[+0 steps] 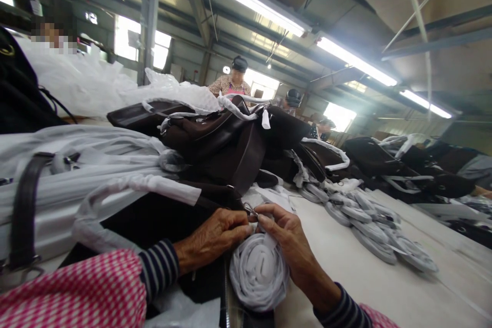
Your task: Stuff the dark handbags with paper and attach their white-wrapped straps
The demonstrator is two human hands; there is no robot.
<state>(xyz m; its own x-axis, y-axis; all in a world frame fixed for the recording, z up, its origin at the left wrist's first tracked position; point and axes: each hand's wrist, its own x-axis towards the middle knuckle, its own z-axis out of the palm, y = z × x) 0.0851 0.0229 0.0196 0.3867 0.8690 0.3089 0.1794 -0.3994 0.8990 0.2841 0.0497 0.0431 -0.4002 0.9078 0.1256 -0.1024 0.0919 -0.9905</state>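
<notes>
A strap rolled into a coil and wrapped in white paper [259, 272] lies just below both hands, on a dark handbag [144, 218]. My right hand [290, 241] is closed, with thumb and fingers pinching a small metal snap hook [250, 208] above the coil. My left hand [215, 238] is closed too, its fingertips meeting the right ones near the hook; what it grips is hidden. A bag handle wrapped in white paper [134, 184] arches over the bag to the left. Along the bag's near edge runs a zipper [226, 297].
Dark brown bags [215, 136] are heaped ahead. Several wrapped strap coils [371, 225] lie on the white table [319, 256] at right. White-wrapped pieces and a dark strap [27, 210] lie at left. Across the table stands a person [230, 82]; others are farther back.
</notes>
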